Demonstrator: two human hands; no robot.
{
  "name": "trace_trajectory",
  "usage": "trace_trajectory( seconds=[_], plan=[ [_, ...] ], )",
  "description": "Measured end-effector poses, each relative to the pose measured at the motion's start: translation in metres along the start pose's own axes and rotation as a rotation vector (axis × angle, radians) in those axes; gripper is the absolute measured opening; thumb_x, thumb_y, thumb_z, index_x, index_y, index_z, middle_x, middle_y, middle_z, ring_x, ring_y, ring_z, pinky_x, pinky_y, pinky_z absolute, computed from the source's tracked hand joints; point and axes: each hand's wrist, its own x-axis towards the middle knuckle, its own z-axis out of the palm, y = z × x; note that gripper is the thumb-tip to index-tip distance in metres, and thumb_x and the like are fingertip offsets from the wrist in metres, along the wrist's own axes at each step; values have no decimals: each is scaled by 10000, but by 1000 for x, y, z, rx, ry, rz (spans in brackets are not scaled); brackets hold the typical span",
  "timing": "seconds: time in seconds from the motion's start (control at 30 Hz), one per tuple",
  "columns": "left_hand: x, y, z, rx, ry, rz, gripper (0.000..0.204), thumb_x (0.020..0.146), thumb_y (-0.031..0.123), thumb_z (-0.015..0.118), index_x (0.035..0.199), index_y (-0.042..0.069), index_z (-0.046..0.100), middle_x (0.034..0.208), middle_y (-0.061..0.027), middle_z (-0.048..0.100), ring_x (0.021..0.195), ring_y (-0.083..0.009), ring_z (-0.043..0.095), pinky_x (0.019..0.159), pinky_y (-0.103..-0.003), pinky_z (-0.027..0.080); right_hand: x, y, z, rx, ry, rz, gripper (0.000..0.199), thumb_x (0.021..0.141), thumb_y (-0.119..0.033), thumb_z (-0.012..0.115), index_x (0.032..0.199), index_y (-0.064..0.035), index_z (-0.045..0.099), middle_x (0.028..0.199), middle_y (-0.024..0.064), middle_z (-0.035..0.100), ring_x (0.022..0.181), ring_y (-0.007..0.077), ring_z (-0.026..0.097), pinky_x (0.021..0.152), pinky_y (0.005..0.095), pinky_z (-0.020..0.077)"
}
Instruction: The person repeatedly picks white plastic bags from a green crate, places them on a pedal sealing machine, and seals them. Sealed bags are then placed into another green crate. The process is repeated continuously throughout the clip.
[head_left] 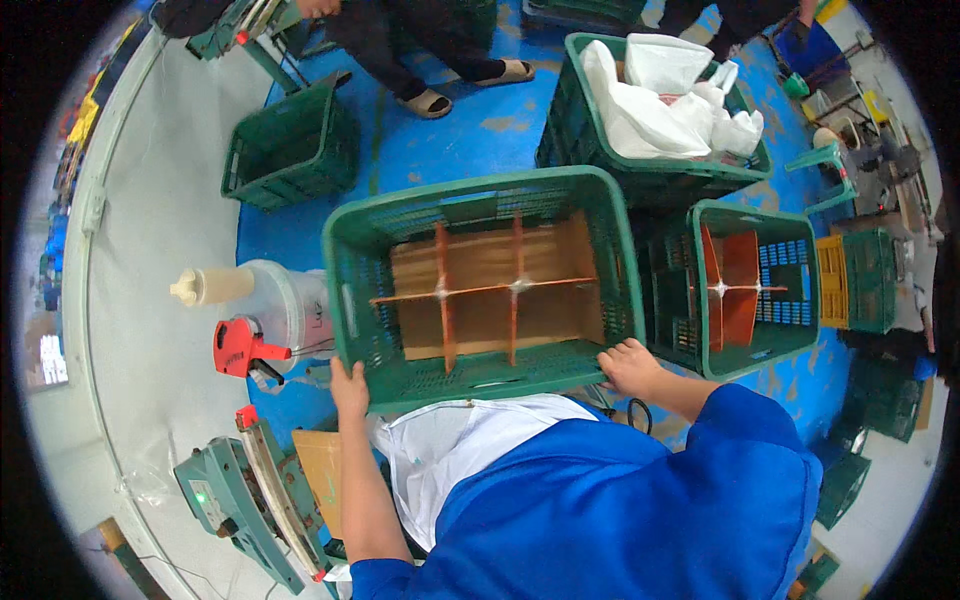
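A green plastic crate [478,187] is in front of me, its open top facing me. Inside stands a brown cardboard divider [480,290], whose crossing strips split the crate into several compartments. White material shows where the strips cross, and a cardboard sheet [480,325] lines the bottom. My left hand [350,390] is closed on the crate's near left corner, with part of its fingers hidden by the rim. Fingers curled over the near rim, my right hand [629,367] grips the crate toward its right corner.
At right is another green crate [710,290] with an orange-brown divider. Beyond it, a crate [650,172] holds white plastic bags [655,110]. On the left are a red label gun [240,347], a squeeze bottle [218,285], a green sealing machine [235,505] and a crate [300,150]. People stand at the far side.
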Motion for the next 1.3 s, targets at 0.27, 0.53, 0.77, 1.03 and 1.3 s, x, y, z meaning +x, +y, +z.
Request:
trace_trajectory(
  seconds=[0.27,0.53,0.77,1.03,1.3],
  plan=[
    [-40,90,93,-100,-486,230,581,887,279,535,1307,-33,280,1292,-303,411,1220,-397,410,1004,-424,338,18,23,-120,173,-482,397,566,816,-480,554,1172,-40,558,968,185,628,939,360,585,861,455,443],
    [-62,86,39,-126,-231,338,502,892,315,557,1267,-7,472,1260,-182,513,1145,-276,496,944,-357,397,307,-104,-86,-328,-466,-108,499,870,-505,431,1061,-101,653,1135,75,613,1138,268,506,980,485,309],
    [-89,85,-57,-600,51,124,309,925,264,543,1125,32,581,978,-65,646,783,-112,596,713,-240,457,267,-51,-96,-580,-454,-67,364,805,-289,475,1087,-159,665,1111,45,632,1077,237,537,875,438,331],
    [-141,46,-95,-569,161,52,257,916,175,561,1090,-13,587,966,-118,636,836,-162,614,791,-285,492,126,90,-46,-813,-678,126,776,726,-694,489,1316,-190,474,1336,39,464,1305,277,312,1073,450,167],
    [-208,1,-133,-583,467,-238,223,910,177,562,992,-26,598,855,-114,642,719,-158,616,698,-282,512,151,222,-111,-64,669,425,368,824,-263,632,952,61,515,936,259,570,905,404,550,777,444,440]
  ],
)
